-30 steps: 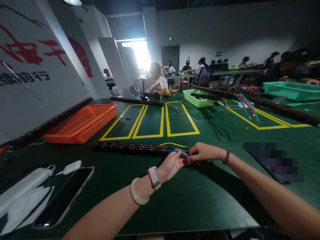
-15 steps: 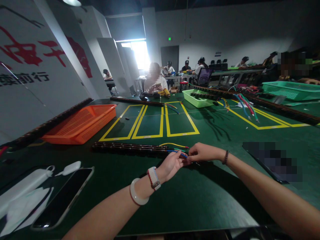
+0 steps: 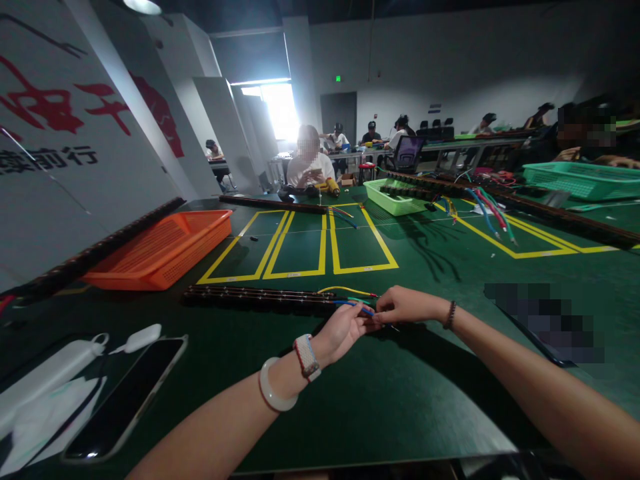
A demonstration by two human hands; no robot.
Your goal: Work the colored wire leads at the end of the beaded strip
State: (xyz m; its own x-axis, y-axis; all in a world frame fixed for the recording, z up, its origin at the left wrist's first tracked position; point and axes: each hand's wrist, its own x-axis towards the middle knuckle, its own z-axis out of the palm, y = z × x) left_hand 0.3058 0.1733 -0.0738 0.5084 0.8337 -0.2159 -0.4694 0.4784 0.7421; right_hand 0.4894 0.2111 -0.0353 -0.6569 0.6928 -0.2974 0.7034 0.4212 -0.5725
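Blk strip point(image 3: 260, 296) on green tbl point(image 3: 380, 407), long axis approx L-R, left of L hand point(image 3: 346, 333) (nearer), which holds blue wire point(image 3: 346, 303) off strip's R end; R hand point(image 3: 407, 305) bunched alongside, can't tell if gripping.

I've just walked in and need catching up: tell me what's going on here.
A person's left grip holds a blue wire that comes from a long dark strip lying on the green table. The right grip meets the left at the fingertips, so whatever it may pinch is hidden. A yellow wire ends close beside the right grip.
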